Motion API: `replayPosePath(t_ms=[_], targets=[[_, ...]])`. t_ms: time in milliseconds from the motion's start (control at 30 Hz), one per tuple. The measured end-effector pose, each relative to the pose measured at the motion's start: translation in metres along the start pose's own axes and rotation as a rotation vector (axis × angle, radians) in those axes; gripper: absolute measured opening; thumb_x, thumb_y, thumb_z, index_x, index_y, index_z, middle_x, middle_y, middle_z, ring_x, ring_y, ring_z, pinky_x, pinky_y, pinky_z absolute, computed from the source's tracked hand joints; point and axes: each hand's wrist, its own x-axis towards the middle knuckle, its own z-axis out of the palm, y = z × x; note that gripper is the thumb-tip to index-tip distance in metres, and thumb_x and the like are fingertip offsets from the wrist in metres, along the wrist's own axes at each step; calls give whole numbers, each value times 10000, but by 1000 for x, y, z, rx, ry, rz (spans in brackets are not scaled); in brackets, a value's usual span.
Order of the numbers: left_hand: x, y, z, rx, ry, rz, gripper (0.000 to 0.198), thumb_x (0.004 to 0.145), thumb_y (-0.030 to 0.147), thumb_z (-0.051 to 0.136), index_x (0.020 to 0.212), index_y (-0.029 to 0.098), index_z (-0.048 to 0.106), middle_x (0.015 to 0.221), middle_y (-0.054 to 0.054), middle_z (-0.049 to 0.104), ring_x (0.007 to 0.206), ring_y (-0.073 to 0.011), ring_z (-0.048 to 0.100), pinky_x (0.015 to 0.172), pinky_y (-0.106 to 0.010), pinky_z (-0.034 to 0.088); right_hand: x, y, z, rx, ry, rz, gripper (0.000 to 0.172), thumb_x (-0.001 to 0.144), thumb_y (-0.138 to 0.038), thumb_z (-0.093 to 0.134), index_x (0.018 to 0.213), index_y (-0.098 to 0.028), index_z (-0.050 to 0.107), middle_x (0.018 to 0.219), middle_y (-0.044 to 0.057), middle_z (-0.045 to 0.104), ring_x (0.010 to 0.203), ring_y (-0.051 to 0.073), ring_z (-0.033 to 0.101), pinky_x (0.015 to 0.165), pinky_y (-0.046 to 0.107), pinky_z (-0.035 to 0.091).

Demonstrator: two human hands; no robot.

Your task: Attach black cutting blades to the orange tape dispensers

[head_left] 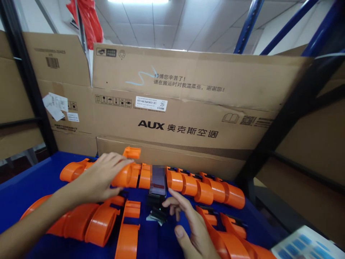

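Observation:
My left hand (pixel 109 174) is closed around a curved orange plastic piece (pixel 124 177) at the left end of the back row, its thumb below and fingers above. An orange clip-like end (pixel 132 152) sticks up past the fingertips. My right hand (pixel 191 223) has its fingers apart and nothing in them. Its index finger points toward a phone (pixel 157 185) propped upright, with part of the screen blurred. Just left of that hand lie small black pieces (pixel 157 215) on the blue surface. A separate orange piece (pixel 128 230) lies between my hands.
More orange curved pieces (pixel 206 189) line the back right, others (pixel 81 221) the front left, and several (pixel 231 241) the front right. A printed sheet (pixel 307 244) lies at the right corner. Behind stands a cardboard panel (pixel 183 118), framed by dark posts (pixel 283 118).

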Motion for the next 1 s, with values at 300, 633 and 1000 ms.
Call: replayPosePath(t_ms=[300, 633, 1000], targets=[[13, -58, 43, 87, -257, -133, 738, 722, 270, 714, 1439, 189, 560, 1389, -198, 644, 1283, -443, 540, 1080, -560, 370, 3, 5, -2, 181, 323, -54, 353, 1094, -419, 413, 1290, -254, 657, 903, 59, 711, 742, 200, 644, 662, 325, 541], [16, -93, 54, -21, -345, -184, 979, 678, 380, 744, 1586, 218, 416, 1579, -175, 525, 1412, -427, 499, 1164, -524, 350, 4, 2, -3, 180, 270, -26, 381, 1100, -407, 384, 1229, -251, 707, 858, 48, 723, 716, 190, 643, 612, 300, 500], [9, -109, 41, 45, -322, -235, 808, 600, 278, 756, 1397, 236, 632, 1257, -168, 738, 1166, -432, 663, 1024, -521, 450, 3, 4, -2, 225, 276, 22, 442, 1100, -436, 353, 1184, -228, 735, 817, 54, 721, 687, 193, 623, 603, 311, 480]])
